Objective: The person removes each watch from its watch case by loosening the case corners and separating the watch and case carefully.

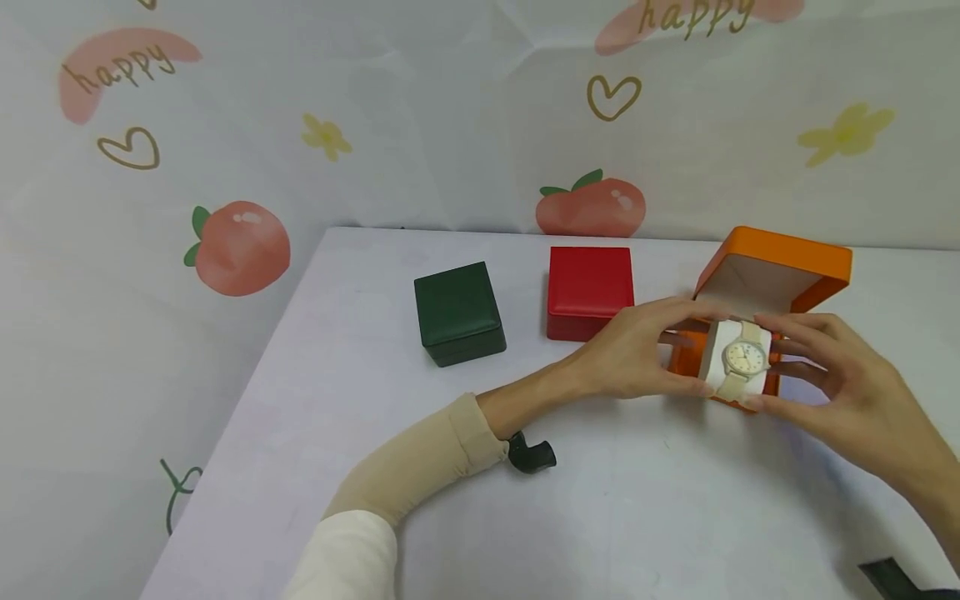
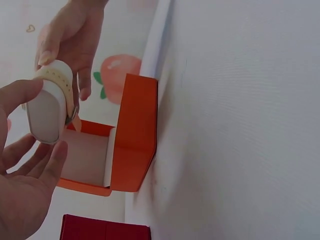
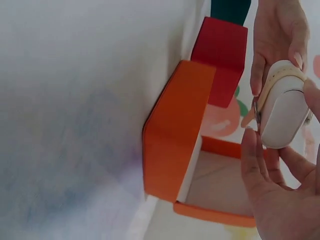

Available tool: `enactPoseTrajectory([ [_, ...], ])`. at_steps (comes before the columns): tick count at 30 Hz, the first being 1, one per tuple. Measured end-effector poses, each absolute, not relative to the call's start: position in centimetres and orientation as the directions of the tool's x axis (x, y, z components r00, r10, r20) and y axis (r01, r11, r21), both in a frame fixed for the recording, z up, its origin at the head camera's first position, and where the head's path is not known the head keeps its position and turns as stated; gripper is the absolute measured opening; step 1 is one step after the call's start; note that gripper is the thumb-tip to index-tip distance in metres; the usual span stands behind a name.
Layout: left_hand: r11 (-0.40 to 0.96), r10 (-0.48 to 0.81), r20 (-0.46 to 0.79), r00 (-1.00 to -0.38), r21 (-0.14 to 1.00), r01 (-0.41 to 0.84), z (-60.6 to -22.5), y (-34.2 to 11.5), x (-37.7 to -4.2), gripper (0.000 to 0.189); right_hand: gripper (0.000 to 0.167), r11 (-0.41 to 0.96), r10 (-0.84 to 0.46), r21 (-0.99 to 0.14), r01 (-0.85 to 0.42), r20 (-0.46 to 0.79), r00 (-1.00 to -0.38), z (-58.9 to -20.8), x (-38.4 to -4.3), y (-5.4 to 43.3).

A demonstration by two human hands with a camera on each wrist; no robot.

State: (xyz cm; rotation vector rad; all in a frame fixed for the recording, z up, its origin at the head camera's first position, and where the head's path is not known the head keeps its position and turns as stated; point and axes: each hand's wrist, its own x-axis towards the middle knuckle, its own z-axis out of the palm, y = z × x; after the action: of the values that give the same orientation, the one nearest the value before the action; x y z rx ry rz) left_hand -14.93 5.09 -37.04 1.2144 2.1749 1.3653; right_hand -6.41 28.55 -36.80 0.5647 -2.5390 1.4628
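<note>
A wristwatch with a cream dial and pale beige strap is wrapped round a white watch cushion. My left hand grips one end of the cushion between thumb and fingers. The other end is held by my right hand, its thumb near the lower edge. Both wrist views show the cushion raised above an orange watch box. The box's lid stands up with a pale lining, and its lower part is partly hidden by the hands and cushion.
A closed red box stands left of the orange one, behind my left hand. Further left is a closed dark green box. A black curved piece shows beside my left sleeve. Behind the white table hangs a printed cloth.
</note>
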Motion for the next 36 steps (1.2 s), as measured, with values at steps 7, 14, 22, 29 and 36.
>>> enactPoseTrajectory([
  [7, 0.165, 0.774, 0.208, -0.599, 0.846, 0.508, -36.9, 3.9, -14.3, 0.071, 0.088, 0.45, -0.248, -0.819, -0.355, 0.267, -0.931, -36.2, -6.0, 27.3],
  [14, 0.137, 0.752, 0.247, -0.611, 0.849, 0.511, -37.0, 2.8, -13.8, 0.069, 0.086, 0.455, -0.237, -0.842, -0.289, 0.199, -0.951, -36.5, -5.5, 26.4],
  [22, 0.066, 0.729, 0.289, -0.621, 0.873, 0.484, -37.6, 1.9, -13.3, 0.07, 0.085, 0.438, -0.293, -0.842, -0.315, 0.198, -0.935, -36.2, -5.4, 25.3],
  [29, 0.083, 0.713, 0.272, -0.646, 0.883, 0.462, -38.1, 1.2, -13.1, 0.072, 0.082, 0.415, -0.3, -0.858, -0.304, 0.187, -0.935, -36.4, -5.3, 24.0],
  [36, 0.055, 0.705, 0.269, -0.656, 0.902, 0.429, -38.5, 0.6, -12.8, 0.073, 0.084, 0.401, -0.287, -0.858, -0.32, 0.214, -0.934, -37.1, -5.3, 22.9],
])
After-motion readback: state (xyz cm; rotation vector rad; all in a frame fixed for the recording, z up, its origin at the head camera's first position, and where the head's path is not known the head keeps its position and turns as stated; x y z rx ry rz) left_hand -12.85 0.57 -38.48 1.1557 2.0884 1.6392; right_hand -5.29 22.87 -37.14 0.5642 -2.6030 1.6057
